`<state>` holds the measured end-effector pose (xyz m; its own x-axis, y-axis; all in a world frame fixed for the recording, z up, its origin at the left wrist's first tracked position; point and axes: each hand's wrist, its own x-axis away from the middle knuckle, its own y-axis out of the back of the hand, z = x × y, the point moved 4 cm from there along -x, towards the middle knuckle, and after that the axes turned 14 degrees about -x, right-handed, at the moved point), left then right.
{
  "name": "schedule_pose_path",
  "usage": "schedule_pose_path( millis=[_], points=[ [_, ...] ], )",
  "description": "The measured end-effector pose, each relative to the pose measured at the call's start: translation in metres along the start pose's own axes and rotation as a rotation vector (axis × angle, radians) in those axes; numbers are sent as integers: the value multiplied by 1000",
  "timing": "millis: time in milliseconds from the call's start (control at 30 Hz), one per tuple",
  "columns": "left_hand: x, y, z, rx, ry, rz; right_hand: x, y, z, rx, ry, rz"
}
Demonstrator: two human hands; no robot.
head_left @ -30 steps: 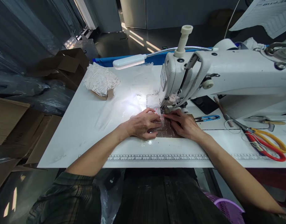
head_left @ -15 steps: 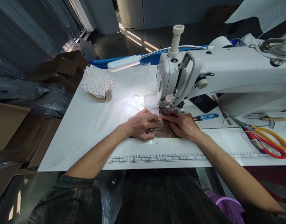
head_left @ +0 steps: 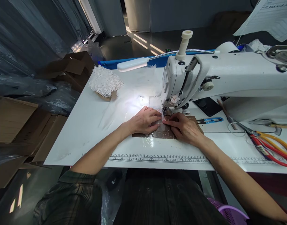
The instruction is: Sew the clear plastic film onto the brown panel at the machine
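Note:
Under the needle of the white sewing machine (head_left: 175, 82) lies a piece of sheer white fabric (head_left: 161, 127). My left hand (head_left: 145, 120) rests on it just left of the presser foot, fingers stretched out and slightly apart. From the right, my right hand (head_left: 187, 128) reaches in with its index finger extended and pinches the fabric's edge in front of the needle. Both hands are over a brown board (head_left: 169, 135) with a shiny, clear covering. The exact stitching point is small and partly hidden by the fingers and the foot.
White lace pieces (head_left: 104, 82) are heaped at the back left. A lamp (head_left: 133, 64) hangs over the table. Right of my hand are blue thread snips (head_left: 210, 120), a dark phone-like slab (head_left: 207, 106) and scissors (head_left: 272, 145). A printed ruler (head_left: 155, 158) runs along the front edge.
The whole view has shifted a little. My left hand's fingers have straightened and slid slightly toward the machine, baring more of the board's left end. My right hand stays by the needle.

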<state>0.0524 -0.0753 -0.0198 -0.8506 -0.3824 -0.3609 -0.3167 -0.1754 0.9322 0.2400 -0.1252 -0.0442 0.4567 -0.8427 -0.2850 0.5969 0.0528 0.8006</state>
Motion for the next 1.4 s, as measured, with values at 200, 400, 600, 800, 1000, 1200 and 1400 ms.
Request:
schedule_pose_path(
  millis=[200, 400, 600, 800, 1000, 1200, 1400],
  points=[
    [-1, 10, -4, 166, -82, 37, -10, 11, -4, -20, -80, 98],
    [0, 0, -9, 312, 7, -7, -15, 6, -6, 27, -66, 96],
    [-1, -5, -9, 316, 114, -75, -10, 0, -11, 43, -61, 65],
    [1, 1, -12, 157, 111, -230, -12, -2, -2, 117, -25, 95],
    [4, 0, -22, -209, -199, -133, -17, -3, 6, 184, -52, 166],
    [6, -5, -18, -206, -167, -97, -9, 2, -8, 9, -89, 73],
    [7, -6, -17, -116, -142, -158, -5, 2, -6, -41, -46, 59]
  ],
)
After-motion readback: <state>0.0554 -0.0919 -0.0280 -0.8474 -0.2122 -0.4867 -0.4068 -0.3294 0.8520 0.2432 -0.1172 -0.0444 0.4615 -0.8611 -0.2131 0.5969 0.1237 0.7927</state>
